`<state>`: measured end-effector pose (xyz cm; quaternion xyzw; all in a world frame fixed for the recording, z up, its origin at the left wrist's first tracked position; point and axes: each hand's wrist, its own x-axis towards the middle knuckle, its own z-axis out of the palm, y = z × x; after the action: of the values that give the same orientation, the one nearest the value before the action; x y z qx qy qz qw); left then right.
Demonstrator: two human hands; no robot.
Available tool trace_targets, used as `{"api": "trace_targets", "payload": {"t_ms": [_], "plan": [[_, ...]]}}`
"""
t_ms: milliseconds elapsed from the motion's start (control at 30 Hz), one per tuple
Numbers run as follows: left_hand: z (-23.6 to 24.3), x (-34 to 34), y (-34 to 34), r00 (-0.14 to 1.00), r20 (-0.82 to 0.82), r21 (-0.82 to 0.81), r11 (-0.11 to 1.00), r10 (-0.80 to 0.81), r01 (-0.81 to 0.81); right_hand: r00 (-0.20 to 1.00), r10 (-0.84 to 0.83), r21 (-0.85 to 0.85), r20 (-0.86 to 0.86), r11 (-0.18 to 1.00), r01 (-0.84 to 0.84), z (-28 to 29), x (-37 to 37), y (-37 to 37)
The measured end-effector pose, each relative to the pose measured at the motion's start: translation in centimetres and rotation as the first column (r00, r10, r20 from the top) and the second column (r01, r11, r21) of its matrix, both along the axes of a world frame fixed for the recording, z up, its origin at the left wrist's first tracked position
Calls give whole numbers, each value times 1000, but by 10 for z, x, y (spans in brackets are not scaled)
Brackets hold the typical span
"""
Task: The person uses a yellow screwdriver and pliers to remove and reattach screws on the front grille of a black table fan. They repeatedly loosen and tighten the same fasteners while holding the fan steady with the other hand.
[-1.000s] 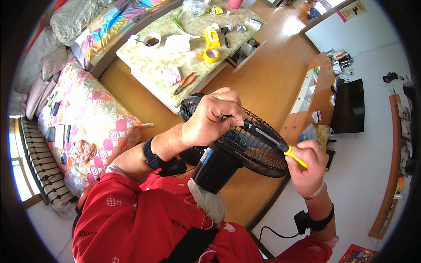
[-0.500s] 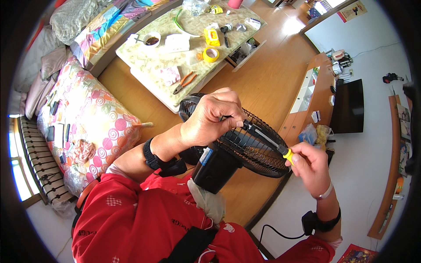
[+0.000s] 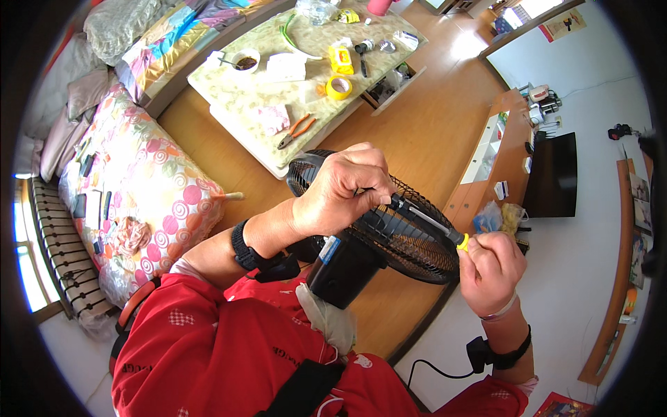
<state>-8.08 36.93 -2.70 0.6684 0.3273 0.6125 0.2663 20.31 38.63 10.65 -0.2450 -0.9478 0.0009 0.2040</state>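
Note:
A black fan (image 3: 417, 257) with a wire grille and a box-shaped black base (image 3: 340, 278) is tilted in front of my red-clothed body. My left hand (image 3: 344, 191) is closed above the grille, its fingertips pinching a small black part (image 3: 397, 201). My right hand (image 3: 492, 271) grips the yellow handle of a screwdriver (image 3: 463, 242). The screwdriver's metal shaft slants up and left across the grille, and its tip end meets the black part by my left fingers. Whether the tip sits in a screw is too small to tell.
Beyond the fan, a marble-patterned table (image 3: 229, 97) carries orange-handled pliers (image 3: 297, 132), yellow tape (image 3: 338, 87), a bowl (image 3: 244, 62) and a black-handled tool (image 3: 363, 59). To the left is a polka-dot covered seat (image 3: 174, 208); a wooden cabinet (image 3: 472, 187) stands right.
My right hand has rolled on the screwdriver handle, its fingers now more curled and its wrist turned. My left hand keeps its pinch. The whole view has shifted slightly.

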Motion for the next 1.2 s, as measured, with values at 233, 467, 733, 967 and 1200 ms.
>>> {"api": "trace_targets", "payload": {"t_ms": [233,467,733,967,1200], "plan": [[1,0,-1,1000,-2,10,1000,-17,17,968,-225,-561,115,789,250,9,6,4],[1,2,-1,999,27,-15,999,-32,32,948,-128,-529,290,804,271,18,2,7],[0,2,-5,997,71,41,999,17,-20,951,-172,-622,257,724,299,11,2,4],[-1,1,-4,998,48,51,998,32,-35,970,-148,-525,194,820,230,7,2,2],[3,-3,-2,1000,4,22,1000,-10,10,984,-157,-383,89,906,179,-1,2,0]]}}
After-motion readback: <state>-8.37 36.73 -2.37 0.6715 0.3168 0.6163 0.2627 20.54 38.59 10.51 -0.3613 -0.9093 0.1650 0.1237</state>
